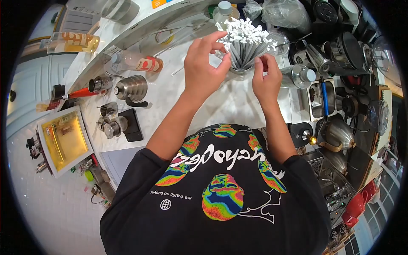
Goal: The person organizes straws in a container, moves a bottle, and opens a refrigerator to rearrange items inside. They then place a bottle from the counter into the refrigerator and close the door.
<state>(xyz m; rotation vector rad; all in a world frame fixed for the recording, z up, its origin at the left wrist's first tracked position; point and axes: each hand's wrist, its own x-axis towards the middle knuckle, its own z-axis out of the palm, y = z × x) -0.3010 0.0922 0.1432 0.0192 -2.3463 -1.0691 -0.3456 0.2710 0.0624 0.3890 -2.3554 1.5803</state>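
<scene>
A thick bundle of grey straws with white wrapper ends (246, 36) stands upright and fans out from a cup (241, 71) on the counter. My left hand (206, 63) curves along the bundle's left side, thumb and forefinger apart, fingertips right at the straws. On the other side, my right hand (267, 78) is beside the lower right of the bundle, fingers loosely bent and the thumb near the straws. Nothing shows in either hand. A clear capped bottle (297, 76) is close to the right hand.
On the left of the white counter (168, 102) are a ridged steel kettle (131, 88), a labelled bottle (138, 63) and a black scale (130, 125). At the right sit a metal bin (316, 111), a steel pitcher (338, 135) and a red cup (355, 210).
</scene>
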